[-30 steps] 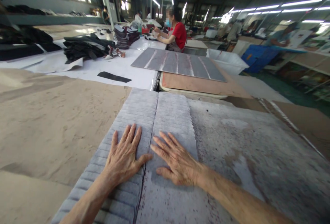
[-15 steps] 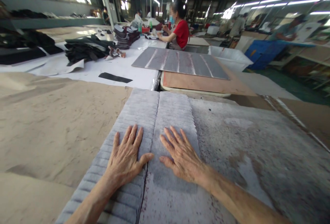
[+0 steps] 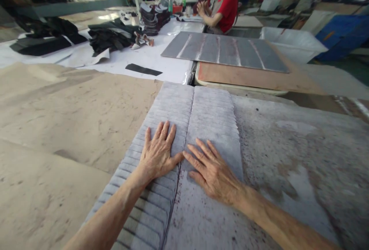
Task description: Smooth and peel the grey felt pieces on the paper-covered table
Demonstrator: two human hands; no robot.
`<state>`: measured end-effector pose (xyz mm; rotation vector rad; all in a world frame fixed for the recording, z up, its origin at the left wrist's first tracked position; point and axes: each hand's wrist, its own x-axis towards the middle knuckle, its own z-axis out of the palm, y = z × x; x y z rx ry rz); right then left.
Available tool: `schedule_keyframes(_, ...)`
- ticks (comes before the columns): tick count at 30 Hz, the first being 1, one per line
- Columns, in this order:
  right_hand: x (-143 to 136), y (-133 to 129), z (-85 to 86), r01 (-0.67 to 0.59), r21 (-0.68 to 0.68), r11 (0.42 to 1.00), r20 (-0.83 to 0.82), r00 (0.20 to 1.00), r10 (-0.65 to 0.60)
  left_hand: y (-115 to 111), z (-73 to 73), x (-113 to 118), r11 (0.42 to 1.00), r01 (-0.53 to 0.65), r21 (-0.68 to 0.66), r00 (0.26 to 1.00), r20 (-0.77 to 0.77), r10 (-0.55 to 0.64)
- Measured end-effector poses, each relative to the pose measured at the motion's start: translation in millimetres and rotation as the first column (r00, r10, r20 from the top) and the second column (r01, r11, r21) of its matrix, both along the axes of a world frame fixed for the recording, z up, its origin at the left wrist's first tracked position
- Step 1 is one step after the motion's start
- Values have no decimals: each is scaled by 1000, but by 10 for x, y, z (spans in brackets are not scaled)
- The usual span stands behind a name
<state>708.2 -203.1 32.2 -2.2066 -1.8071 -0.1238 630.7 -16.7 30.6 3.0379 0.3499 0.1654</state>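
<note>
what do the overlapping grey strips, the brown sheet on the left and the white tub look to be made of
Grey strips: probably felt or fabric, matte, softly mottled. Brown sheet: likely paper, dull, with creases. White tub: seemingly plastic, with smooth pale walls.

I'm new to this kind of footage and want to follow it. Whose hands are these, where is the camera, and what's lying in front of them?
These are a person's own bare hands, not a machine. The camera sits on that person's head, looking forward and down. The left hand lies spread on the left row of ridged grey pieces; the right hand has its fingers over the right row. Neither hand grips anything. Brown paper lies to the left, a stained grey surface to the right. Further off are a black strip, a striped grey board and another person in a red top.
</note>
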Motion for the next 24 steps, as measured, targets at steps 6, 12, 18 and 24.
schedule_keyframes(6, 11, 79, -57, 105, 64, 992, -38, 994, -102, 13, 25, 4, 997, 8, -73, 1000, 7, -8)
schedule_keyframes(12, 14, 108, -181, 107, 184, 977, -8, 994, -108, 33, 47, -10, 993, 13, -114, 1000, 6, -13)
schedule_keyframes(18, 56, 44, -193, -79, 129, 989, 59, 996, 72, 31, 54, -17, 993, -19, -113, 1000, 9, 20)
schedule_keyframes(24, -1, 52, -166, -49, 95, 994, 92, 995, 40, 35, 50, 50, 987, -30, -159, 1000, 3, 31)
